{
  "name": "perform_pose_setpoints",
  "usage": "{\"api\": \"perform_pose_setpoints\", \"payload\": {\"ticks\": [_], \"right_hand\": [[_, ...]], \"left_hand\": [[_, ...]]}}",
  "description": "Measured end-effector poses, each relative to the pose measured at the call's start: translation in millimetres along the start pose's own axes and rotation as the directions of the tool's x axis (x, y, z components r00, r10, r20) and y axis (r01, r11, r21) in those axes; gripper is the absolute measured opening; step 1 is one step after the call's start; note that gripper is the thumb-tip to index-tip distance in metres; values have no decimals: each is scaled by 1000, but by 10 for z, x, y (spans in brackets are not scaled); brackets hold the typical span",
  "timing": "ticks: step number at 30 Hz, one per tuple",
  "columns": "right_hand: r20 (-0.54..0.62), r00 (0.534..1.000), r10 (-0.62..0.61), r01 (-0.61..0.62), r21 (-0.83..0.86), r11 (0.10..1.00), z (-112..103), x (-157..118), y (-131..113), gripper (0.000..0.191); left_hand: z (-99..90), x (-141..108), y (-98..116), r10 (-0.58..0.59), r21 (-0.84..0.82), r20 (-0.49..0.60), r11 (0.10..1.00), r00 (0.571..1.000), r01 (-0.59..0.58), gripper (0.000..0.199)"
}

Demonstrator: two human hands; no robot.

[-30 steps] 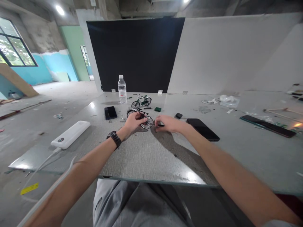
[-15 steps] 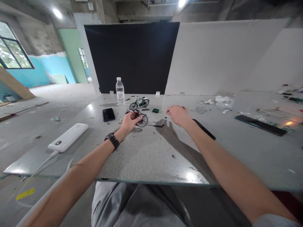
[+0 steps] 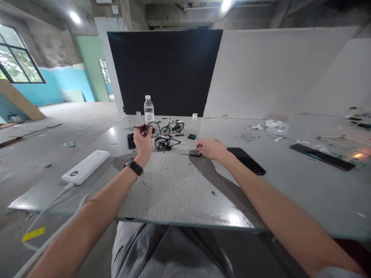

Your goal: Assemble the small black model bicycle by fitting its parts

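Note:
My left hand (image 3: 143,143) is raised over the left part of the table, its fingers closed on a toy bicycle wheel (image 3: 156,128) with a black fork-like part. Below and right of it, a black toy bicycle frame (image 3: 174,143) with one wheel fitted lies on the table. Behind that frame a green toy bicycle (image 3: 172,126) stands upright. My right hand (image 3: 213,148) is low over the table, fingertips pinched beside a small dark flat piece (image 3: 195,153). Whatever lies between those fingertips is too small to make out.
A water bottle (image 3: 148,109) stands at the back. Phones (image 3: 246,160) (image 3: 131,141) lie on either side. A white power bank (image 3: 86,167) with a cable rests on the left. A green piece (image 3: 191,136) and a small metal pin (image 3: 165,166) lie mid-table.
My left hand has moved left and up with the wheel, uncovering the black frame on the table. My right hand has come down and slightly left to the dark flat piece.

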State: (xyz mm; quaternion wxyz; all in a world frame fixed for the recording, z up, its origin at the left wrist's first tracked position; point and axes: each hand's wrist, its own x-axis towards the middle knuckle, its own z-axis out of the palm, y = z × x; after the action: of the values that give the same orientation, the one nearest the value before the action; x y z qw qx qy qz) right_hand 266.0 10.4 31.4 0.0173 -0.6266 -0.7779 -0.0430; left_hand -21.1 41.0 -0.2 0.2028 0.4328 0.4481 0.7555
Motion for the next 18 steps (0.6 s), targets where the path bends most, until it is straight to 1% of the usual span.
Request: {"api": "perform_pose_setpoints", "payload": {"ticks": [3, 6, 10, 13, 15, 18], "right_hand": [[-13, 999, -35, 35, 15, 999, 6, -8, -47, 23], [-55, 994, -96, 98, 28, 995, 22, -19, -107, 23], [-73, 981, -179, 183, 54, 982, 27, -57, -220, 23], [-65, 976, -209, 213, 52, 976, 22, -76, -277, 23], [-52, 984, -170, 172, 38, 984, 25, -72, -273, 24], [-39, 996, -75, 76, 20, 997, 40, -46, -202, 27]], "left_hand": [[-73, 177, -114, -12, 79, -115, 997, 993, 21, 17], [-99, 267, -231, -3, 105, -145, 994, 989, 19, 16], [-80, 274, -313, 21, 90, -96, 996, 995, -13, 15], [-48, 224, -294, -5, 50, -25, 999, 1000, 6, 18], [-26, 174, -247, -64, 10, 37, 998, 997, 63, 19], [-2, 94, -152, -172, -71, 129, 981, 977, 182, 16]]}}
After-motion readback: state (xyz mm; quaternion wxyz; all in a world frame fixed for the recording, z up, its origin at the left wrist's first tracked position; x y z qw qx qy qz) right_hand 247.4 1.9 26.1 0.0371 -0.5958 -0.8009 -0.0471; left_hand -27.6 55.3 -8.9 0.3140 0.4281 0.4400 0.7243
